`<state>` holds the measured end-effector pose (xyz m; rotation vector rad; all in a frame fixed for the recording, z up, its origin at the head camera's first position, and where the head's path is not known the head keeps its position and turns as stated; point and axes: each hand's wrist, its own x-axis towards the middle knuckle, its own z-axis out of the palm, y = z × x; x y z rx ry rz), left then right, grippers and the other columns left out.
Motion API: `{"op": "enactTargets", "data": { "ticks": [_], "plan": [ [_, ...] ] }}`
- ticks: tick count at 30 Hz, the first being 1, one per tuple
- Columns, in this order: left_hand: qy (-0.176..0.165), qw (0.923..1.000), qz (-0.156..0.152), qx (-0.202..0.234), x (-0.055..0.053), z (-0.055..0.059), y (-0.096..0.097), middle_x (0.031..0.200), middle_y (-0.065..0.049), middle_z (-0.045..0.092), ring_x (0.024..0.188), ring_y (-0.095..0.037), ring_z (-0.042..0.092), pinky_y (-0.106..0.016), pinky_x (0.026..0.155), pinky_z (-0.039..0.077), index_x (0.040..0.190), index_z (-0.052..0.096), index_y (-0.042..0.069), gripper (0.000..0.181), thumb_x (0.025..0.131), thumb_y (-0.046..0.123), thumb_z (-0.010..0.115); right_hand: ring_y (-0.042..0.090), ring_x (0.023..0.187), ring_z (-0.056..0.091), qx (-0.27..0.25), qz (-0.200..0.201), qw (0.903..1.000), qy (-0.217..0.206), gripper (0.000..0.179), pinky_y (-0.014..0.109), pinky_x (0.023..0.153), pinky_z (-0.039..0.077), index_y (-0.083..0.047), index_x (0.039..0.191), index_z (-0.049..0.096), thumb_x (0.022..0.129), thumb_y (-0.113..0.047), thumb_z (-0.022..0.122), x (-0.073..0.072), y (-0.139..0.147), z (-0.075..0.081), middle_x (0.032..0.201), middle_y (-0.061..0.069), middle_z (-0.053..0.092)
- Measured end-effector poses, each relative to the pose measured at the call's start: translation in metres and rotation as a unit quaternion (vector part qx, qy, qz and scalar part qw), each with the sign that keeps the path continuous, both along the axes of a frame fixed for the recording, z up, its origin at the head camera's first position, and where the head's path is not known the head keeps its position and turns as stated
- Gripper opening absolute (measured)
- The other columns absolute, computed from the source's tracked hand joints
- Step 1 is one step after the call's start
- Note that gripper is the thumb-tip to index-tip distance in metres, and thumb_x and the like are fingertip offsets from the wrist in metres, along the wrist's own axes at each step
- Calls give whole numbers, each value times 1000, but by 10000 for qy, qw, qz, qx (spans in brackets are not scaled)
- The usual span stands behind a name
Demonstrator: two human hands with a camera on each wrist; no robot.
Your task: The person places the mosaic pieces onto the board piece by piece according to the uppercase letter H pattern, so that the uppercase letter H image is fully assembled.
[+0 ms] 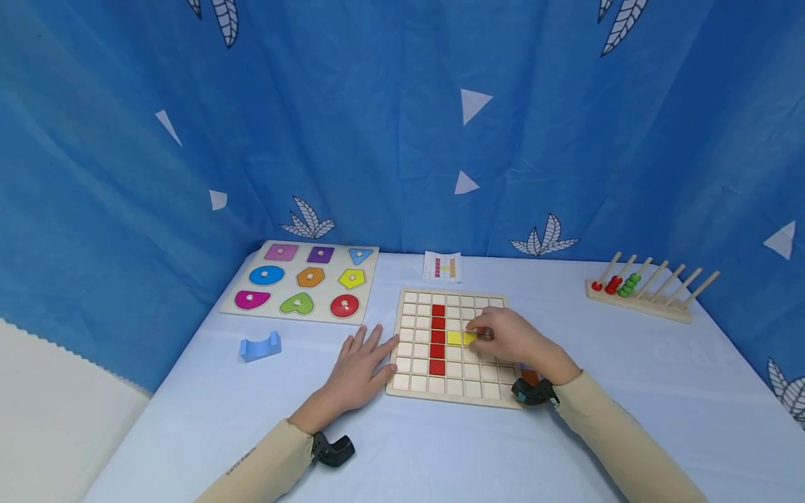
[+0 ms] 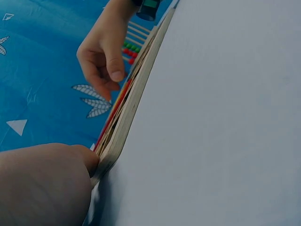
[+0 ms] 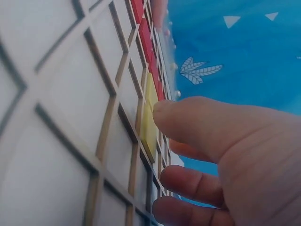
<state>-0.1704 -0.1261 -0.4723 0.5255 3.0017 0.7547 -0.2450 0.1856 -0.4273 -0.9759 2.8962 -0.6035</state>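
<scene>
A wooden grid board [image 1: 434,398] lies on the table, with a column of red tiles [image 1: 437,337] in its cells. Two yellow tiles [image 1: 453,338] sit side by side to the right of that column. My right hand [image 1: 512,339] is over the board, thumb and forefinger at the right-hand yellow tile [image 3: 149,134]; the thumb tip lies against it in the right wrist view, while the other fingers curl loosely. My left hand [image 1: 356,374] rests flat, fingers spread, its thumb and forefinger at the board's left edge.
Behind the board lies a printed pattern card [image 1: 442,275]. A shape puzzle board [image 1: 327,286] is at the back left, with a blue arched block [image 1: 260,348] nearer. A bead-and-peg counter [image 1: 641,302] stands far right. Something orange [image 1: 530,377] shows beside the right wrist.
</scene>
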Motion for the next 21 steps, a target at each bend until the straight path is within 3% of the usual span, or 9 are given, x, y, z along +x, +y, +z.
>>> {"op": "enactTargets", "data": {
  "ticks": [10,21],
  "plan": [
    [-69,10000,2,-14,-1,1,0,164,-21,34,155,-50,18,-69,123,15,152,50,16,55,101,33,58,9,71,50,50,-336,9993,-164,27,21,62,45,-4,109,78,85,-19,81,10,30,8,84,-1,67],
    [-50,10000,39,-18,-1,0,0,164,-21,35,155,-50,19,-69,123,15,152,50,16,55,100,32,58,9,67,46,190,-796,9964,-229,28,21,55,41,-6,108,78,85,-21,82,23,68,9,80,-3,60]
  ]
}}
